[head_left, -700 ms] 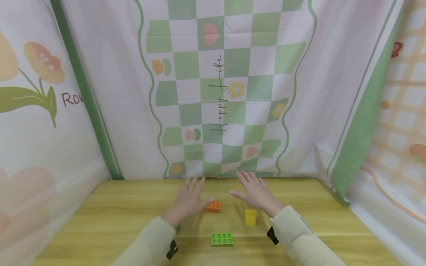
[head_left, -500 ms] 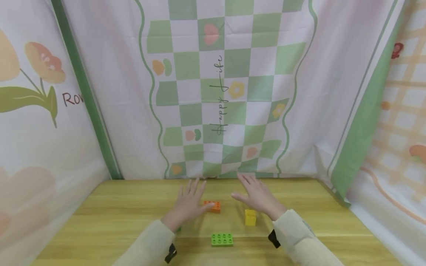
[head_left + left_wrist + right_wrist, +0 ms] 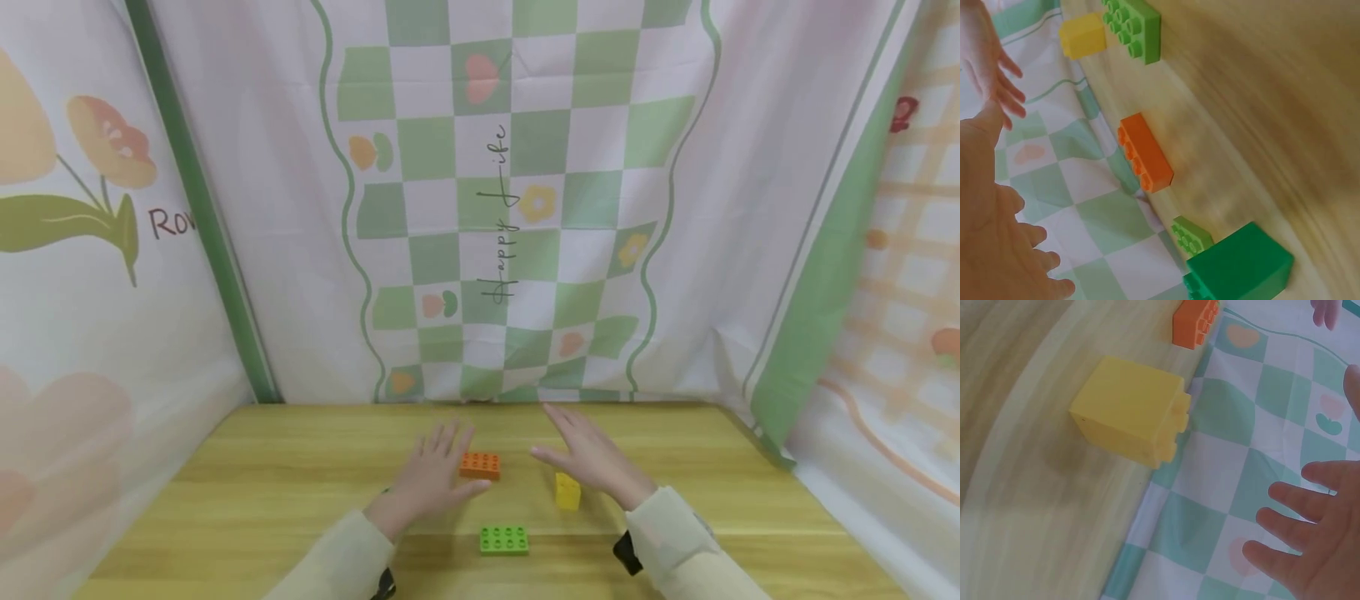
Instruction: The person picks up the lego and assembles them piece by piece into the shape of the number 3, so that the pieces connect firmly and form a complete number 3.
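Head: the left hand (image 3: 426, 482), fingers spread, hovers near a flat orange brick (image 3: 480, 467); the right hand (image 3: 597, 458), likewise spread, near a yellow brick (image 3: 567, 492); an eight-studded lime brick (image 3: 504, 541) lies on the table (image 3: 240, 492). Left wrist: a tall dark green brick (image 3: 1242, 262). Right wrist: the yellow brick, smooth-sided.

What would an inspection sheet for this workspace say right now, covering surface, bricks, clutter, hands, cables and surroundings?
Surface: wood-grain table, no spill or damage seen.
Job's things: orange brick, lime brick and yellow brick lie apart; dark green brick and small light green brick lie close together, contact unclear.
Clutter: nothing seen.
Left hand: fingers extended, holding nothing.
Right hand: fingers extended, holding nothing.
Cables: nothing seen.
Surroundings: checked cloth behind, flower-printed cloth at left, plaid cloth at right.
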The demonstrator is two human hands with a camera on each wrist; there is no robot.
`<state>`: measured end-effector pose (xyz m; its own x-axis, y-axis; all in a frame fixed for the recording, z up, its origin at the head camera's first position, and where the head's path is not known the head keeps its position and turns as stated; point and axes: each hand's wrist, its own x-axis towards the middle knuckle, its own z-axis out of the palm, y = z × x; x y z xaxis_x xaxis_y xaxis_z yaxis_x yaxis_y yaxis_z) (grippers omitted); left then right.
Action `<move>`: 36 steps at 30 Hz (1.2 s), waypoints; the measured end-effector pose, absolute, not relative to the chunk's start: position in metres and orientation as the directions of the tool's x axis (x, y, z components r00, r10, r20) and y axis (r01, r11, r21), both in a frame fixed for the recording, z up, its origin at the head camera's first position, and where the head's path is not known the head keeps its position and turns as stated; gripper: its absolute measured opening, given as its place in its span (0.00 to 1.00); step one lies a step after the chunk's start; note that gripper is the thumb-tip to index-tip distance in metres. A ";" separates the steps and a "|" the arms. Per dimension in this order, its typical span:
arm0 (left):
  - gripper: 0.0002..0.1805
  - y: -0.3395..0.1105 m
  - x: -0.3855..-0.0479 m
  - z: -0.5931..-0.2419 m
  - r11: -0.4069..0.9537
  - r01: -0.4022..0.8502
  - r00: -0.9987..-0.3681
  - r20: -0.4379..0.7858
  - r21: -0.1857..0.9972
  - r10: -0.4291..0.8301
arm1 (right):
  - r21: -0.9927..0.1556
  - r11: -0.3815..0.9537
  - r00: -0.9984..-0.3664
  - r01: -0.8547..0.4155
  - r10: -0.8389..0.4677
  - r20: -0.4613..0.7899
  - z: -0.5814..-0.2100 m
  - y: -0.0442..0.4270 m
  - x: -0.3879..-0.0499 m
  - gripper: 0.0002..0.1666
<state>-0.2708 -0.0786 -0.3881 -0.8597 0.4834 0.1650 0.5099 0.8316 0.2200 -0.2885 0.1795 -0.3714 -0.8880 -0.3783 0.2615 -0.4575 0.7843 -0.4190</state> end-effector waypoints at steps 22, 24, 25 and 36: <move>0.43 -0.078 -0.249 -0.408 0.809 0.529 -0.847 0.107 0.257 0.520 | -0.547 0.733 -0.912 -0.405 -0.362 0.191 -0.389 0.191 -0.282 0.48; 0.43 -0.078 -0.249 -0.409 0.808 0.528 -0.847 0.097 0.262 0.522 | -0.559 0.726 -0.914 -0.401 -0.363 0.183 -0.391 0.193 -0.283 0.49; 0.43 -0.078 -0.249 -0.409 0.807 0.527 -0.847 0.093 0.267 0.523 | -0.567 0.720 -0.913 -0.400 -0.365 0.180 -0.391 0.194 -0.284 0.49; 0.43 -0.080 -0.248 -0.426 0.800 0.559 -0.828 0.104 0.217 0.551 | -0.595 0.711 -0.920 -0.375 -0.366 0.142 -0.397 0.201 -0.286 0.43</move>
<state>-0.2481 -0.0800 -0.4258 -0.8281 0.5508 0.1044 0.5595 0.7999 0.2173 -0.2861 0.2013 -0.3972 -0.9198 -0.3657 0.1422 -0.3748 0.7114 -0.5945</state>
